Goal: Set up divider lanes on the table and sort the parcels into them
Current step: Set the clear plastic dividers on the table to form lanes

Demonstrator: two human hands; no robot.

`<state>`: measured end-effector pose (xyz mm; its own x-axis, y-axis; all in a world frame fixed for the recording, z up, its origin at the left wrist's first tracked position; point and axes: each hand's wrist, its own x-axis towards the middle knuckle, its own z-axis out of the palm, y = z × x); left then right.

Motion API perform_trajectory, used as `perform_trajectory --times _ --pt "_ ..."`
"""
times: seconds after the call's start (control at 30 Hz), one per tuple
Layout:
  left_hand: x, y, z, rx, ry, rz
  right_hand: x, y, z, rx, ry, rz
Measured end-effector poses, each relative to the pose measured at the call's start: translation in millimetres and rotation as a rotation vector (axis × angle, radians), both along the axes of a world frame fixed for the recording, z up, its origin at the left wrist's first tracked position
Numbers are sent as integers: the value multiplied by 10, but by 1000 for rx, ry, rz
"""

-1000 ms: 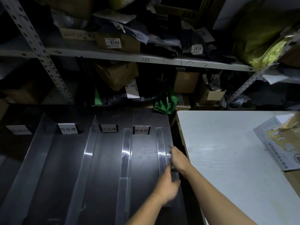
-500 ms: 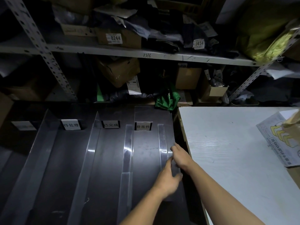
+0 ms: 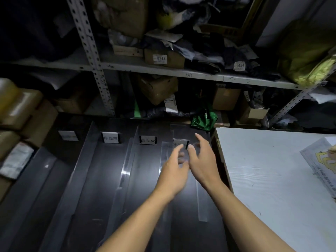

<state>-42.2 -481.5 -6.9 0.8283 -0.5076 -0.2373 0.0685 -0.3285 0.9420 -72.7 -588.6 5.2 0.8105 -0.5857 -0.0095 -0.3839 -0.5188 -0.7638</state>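
Clear acrylic divider strips lie lengthwise on the dark table [image 3: 87, 197], forming lanes. One divider [image 3: 127, 166] runs between the middle lanes, and the rightmost divider [image 3: 201, 202] lies near the table's right edge. Small label stands mark the far ends of the lanes: a white label [image 3: 110, 137], a second label [image 3: 148, 140] and a third label [image 3: 179, 142]. My left hand [image 3: 174, 171] and my right hand [image 3: 202, 160] hover side by side over the right lane near the third label, fingers spread and blurred, holding nothing.
A white table [image 3: 272, 179] adjoins on the right, with a printed parcel [image 3: 320, 160] at its far right edge. Stacked cardboard parcels [image 3: 20, 113] sit at the left. Metal shelving [image 3: 163, 71] full of boxes and bags stands behind, with a green bag [image 3: 203, 119] below it.
Both hands have let go of the rightmost divider and moved forward to the far end of the right lane. The camera has tilted and shifted left.
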Motion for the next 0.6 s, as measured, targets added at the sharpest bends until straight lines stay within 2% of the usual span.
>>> perform_trajectory --times 0.2,0.3,0.6 --pt "265 1202 418 11 -143 174 261 1182 387 45 -113 176" --pt "359 1925 484 63 -171 251 378 1843 445 61 -111 250" --pt "691 4164 69 311 -229 481 690 3883 113 165 31 410"
